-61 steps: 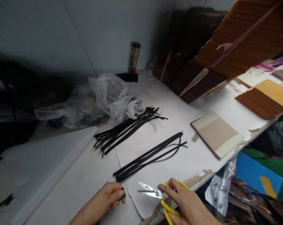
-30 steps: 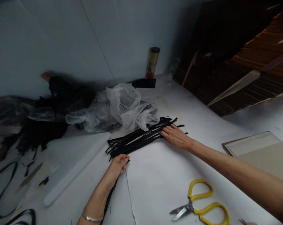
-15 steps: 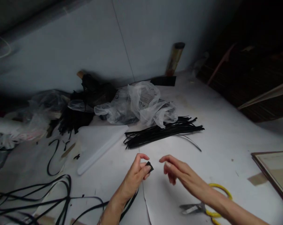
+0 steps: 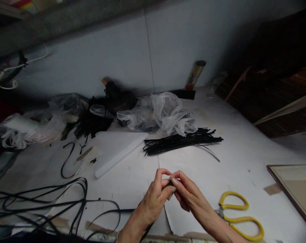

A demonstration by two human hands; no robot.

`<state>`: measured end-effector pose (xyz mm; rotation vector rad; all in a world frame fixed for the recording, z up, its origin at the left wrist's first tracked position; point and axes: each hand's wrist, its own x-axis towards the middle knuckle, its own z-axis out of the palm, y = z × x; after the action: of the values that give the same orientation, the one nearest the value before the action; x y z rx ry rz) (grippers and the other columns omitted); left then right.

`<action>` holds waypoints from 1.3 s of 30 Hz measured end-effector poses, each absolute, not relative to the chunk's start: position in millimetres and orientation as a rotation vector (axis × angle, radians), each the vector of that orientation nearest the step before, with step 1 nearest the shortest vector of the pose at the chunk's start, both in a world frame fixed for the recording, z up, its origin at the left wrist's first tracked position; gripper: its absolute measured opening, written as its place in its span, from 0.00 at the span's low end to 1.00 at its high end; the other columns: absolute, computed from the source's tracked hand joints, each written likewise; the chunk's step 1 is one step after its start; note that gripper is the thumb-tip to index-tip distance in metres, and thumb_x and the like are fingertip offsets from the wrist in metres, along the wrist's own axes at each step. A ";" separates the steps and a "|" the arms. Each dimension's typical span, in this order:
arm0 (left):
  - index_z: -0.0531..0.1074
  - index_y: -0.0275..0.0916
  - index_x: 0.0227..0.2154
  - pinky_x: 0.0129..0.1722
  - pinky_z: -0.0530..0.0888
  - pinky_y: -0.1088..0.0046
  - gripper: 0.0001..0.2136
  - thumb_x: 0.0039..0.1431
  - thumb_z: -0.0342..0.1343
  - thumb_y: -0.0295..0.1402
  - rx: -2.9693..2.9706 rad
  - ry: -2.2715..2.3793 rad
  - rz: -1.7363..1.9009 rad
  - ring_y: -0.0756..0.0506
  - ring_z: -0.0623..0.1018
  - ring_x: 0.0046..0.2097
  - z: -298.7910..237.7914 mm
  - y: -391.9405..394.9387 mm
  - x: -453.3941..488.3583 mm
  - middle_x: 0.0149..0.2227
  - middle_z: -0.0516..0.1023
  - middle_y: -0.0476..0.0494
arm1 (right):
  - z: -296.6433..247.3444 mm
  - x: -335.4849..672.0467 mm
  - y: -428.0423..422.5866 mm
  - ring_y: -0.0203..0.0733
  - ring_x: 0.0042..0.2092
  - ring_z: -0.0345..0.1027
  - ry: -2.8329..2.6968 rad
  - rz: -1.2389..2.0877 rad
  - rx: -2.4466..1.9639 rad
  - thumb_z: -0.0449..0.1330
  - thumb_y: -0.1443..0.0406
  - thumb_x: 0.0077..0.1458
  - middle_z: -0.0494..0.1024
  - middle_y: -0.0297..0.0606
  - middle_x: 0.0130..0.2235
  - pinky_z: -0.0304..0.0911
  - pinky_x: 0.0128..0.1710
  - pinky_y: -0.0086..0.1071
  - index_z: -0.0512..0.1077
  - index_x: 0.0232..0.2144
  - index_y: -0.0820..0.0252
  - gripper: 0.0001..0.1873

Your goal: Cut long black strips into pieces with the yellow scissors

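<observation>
Both of my hands meet over the near middle of the white table. Between finger and thumb, my left hand (image 4: 156, 190) grips the end of a black strap (image 4: 170, 183); the strap's length runs back under the wrist. My right hand (image 4: 189, 190) pinches the same end from the other side, its fingertips touching those of the left. Most of the strap end is hidden by the fingers. Yellow-handled scissors (image 4: 235, 206) lie beside my right forearm, which covers their blades.
A bundle of cut black straps (image 4: 182, 141) lies ahead, by a clear plastic bag (image 4: 165, 113). Folded white sheeting (image 4: 117, 148) is left of it. Loops of black strap (image 4: 74, 202) spread at the left. A framed board (image 4: 294, 192) sits at the right edge.
My right hand, empty and apart before, has come left and closed on the strap end. The view has shifted, showing more of the scissors' handles.
</observation>
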<state>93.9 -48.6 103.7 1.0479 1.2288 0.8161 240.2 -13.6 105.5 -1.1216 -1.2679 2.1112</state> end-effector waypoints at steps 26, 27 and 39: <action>0.68 0.37 0.34 0.36 0.62 0.74 0.15 0.64 0.44 0.42 1.260 1.170 0.783 0.49 0.66 0.34 160.7 -110.6 66.2 0.31 0.69 0.47 | 175.9 225.5 -69.9 0.33 0.25 0.49 -1.763 1.607 -1.237 0.44 0.45 0.63 0.57 0.30 0.24 0.47 0.23 0.26 0.62 0.32 0.60 0.24; 0.69 0.36 0.34 0.36 0.62 0.74 0.16 0.64 0.45 0.44 1.212 1.148 0.805 0.49 0.65 0.34 161.1 -111.6 65.3 0.31 0.68 0.47 | 177.6 226.0 -72.2 0.34 0.25 0.49 -1.712 1.649 -1.229 0.45 0.44 0.62 0.57 0.30 0.24 0.47 0.24 0.26 0.63 0.35 0.60 0.25; 0.69 0.33 0.39 0.31 0.60 0.77 0.21 0.59 0.52 0.50 0.887 0.910 0.920 0.53 0.58 0.30 178.3 -126.0 61.7 0.28 0.59 0.50 | 175.8 197.9 -103.8 0.47 0.56 0.58 -1.505 1.615 -1.107 0.52 0.47 0.60 0.67 0.42 0.52 0.53 0.58 0.36 0.72 0.49 0.58 0.26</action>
<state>61.7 -126.0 178.3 0.8870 0.9097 0.9205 197.9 -103.8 175.8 -1.1071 -1.5054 1.6151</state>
